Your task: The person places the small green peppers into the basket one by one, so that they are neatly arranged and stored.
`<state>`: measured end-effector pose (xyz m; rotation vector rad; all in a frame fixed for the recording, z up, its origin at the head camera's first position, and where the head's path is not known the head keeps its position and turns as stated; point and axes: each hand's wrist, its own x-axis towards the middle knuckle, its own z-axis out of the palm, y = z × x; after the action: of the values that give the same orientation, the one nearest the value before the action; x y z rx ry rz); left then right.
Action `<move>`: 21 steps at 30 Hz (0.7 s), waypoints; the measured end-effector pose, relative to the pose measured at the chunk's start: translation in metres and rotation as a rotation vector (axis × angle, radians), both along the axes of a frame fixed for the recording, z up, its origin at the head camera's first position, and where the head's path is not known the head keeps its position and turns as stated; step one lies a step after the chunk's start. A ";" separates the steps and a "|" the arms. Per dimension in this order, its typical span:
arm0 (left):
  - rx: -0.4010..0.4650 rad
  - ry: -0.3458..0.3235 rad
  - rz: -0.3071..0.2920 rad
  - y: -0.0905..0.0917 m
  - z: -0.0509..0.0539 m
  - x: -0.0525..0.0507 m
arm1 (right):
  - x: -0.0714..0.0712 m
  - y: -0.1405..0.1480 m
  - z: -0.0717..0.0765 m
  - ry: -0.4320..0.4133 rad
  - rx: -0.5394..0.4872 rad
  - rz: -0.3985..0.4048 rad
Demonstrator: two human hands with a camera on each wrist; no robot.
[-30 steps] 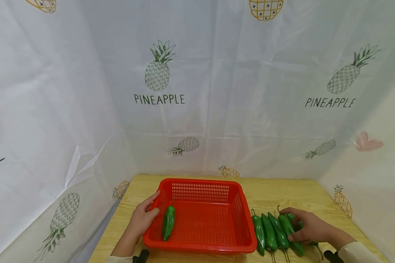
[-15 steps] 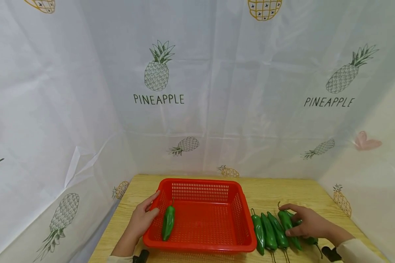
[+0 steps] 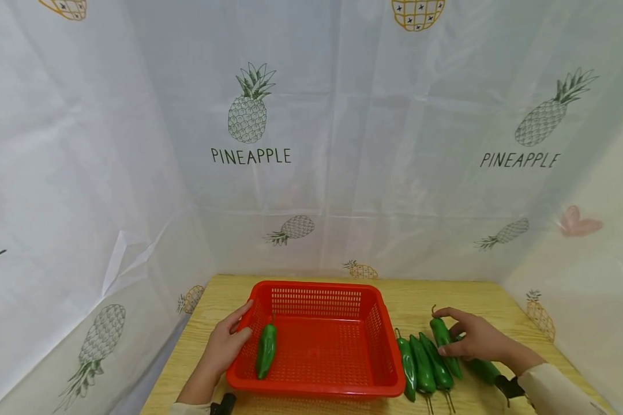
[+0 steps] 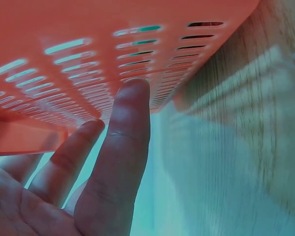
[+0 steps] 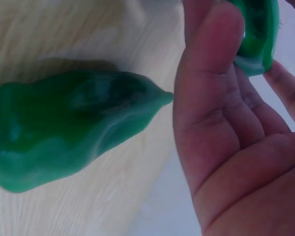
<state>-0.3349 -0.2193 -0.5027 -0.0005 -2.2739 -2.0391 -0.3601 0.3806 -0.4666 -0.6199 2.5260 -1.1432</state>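
My left hand (image 3: 225,346) rests against the left side of a red plastic basket (image 3: 316,392). Its thumb and index fingertip touch the rim. In the left wrist view, fairly straight fingers (image 4: 120,147) reach along the slotted outer wall. One green chili pepper (image 3: 266,351) lies inside the basket near that wall. Right of the basket, my right hand (image 3: 477,337) pinches another green pepper (image 3: 440,331) between thumb and fingers; its stem points away from me. The right wrist view shows only part of this held pepper (image 5: 258,34).
Three green peppers (image 3: 422,369) lie side by side along the basket's right wall. Another pepper (image 3: 484,370) is partly hidden beneath my right hand and wrist. Everything stands on a wood-grain table (image 3: 436,294), enclosed by pineapple-print sheets (image 3: 353,190).
My right hand has drawn its pepper away from the pepper on its right, shifting it left and farther from me. The left hand and the basket have stayed in place.
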 end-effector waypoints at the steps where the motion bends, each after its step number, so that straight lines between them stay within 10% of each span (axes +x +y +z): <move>1: -0.001 0.002 -0.001 0.000 0.000 0.000 | -0.002 -0.002 0.001 0.008 -0.003 0.000; 21: -0.023 0.006 0.007 0.002 0.001 0.001 | -0.039 -0.082 0.043 0.109 -0.069 -0.058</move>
<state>-0.3340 -0.2177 -0.5017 0.0005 -2.2901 -2.0072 -0.3996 0.2988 -0.4239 -0.6465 2.6210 -1.2537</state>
